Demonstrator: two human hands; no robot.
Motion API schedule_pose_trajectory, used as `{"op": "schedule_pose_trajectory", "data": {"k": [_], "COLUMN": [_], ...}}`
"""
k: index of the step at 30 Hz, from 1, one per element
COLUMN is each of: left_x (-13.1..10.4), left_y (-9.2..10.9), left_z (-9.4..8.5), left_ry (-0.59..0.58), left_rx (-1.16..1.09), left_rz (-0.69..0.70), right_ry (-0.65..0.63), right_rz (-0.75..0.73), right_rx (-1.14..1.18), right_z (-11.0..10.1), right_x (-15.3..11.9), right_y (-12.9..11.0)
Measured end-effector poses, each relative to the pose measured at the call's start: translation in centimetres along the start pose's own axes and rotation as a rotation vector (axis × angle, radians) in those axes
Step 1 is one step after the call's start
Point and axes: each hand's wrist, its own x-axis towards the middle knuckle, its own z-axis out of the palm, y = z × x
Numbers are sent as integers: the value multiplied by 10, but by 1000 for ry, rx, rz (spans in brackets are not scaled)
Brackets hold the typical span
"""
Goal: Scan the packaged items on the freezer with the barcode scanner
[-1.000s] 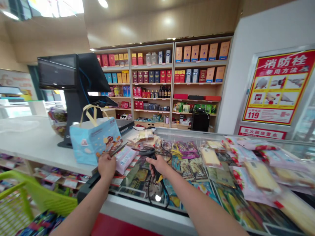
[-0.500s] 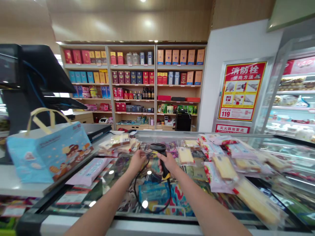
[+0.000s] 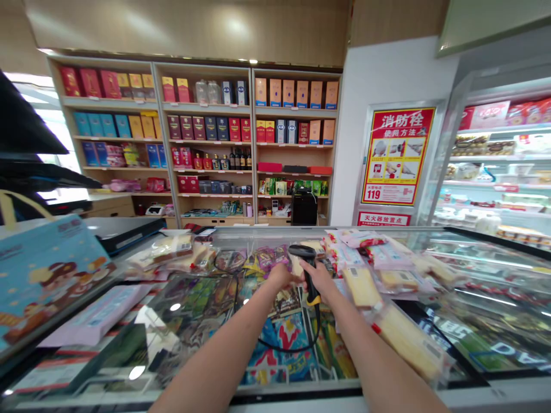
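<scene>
My right hand [image 3: 317,279] is wrapped round the handle of a black and yellow barcode scanner [image 3: 302,251], held over the glass top of a freezer [image 3: 189,332]. Its black cord loops down and across the glass. Just left of the scanner, my left hand [image 3: 282,275] reaches to the near edge of a small wrapped pack of sliced bread [image 3: 297,266]. The left fingers are partly hidden, so their grip on the pack does not show. To the right lie several bagged bread packs [image 3: 362,287], with a long one [image 3: 408,338] nearer me.
More wrapped bread [image 3: 170,248] and a pale flat packet [image 3: 99,318] lie on the left. A blue paper bag [image 3: 47,269] stands at the left edge by a dark monitor [image 3: 30,126]. Colourful packets [image 3: 297,338] show under the glass. Shelves of boxes [image 3: 206,126] line the back.
My left hand has moved right, from beside the cord to the small bread pack. The scanner has moved slightly right in my right hand. The view has turned right.
</scene>
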Motion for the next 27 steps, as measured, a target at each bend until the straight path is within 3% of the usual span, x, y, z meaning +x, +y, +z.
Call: {"op": "schedule_pose_trajectory", "data": {"k": [4, 9, 12, 15, 17, 21, 27], "left_x": [4, 4, 3, 1, 2, 9, 21], "left_y": [4, 7, 9, 11, 11, 9, 3], "left_z": [4, 1, -7, -22, -34, -51, -62], "left_ry": [101, 62, -39, -113, -5, 306, 537], "left_rx": [189, 232, 121, -182, -372, -516, -534], "left_rz": [72, 90, -10, -192, -215, -103, 97], "right_ry": [39, 65, 51, 40, 24, 22, -18], "right_rz": [-29, -44, -31, -8, 14, 37, 60], "right_rx": [57, 80, 83, 91, 104, 95, -23], "right_z": [-4, -9, -10, -8, -7, -2, 1], "right_x": [5, 7, 8, 8, 6, 0, -10], "right_y": [-2, -1, 2, 4, 4, 0, -7]}}
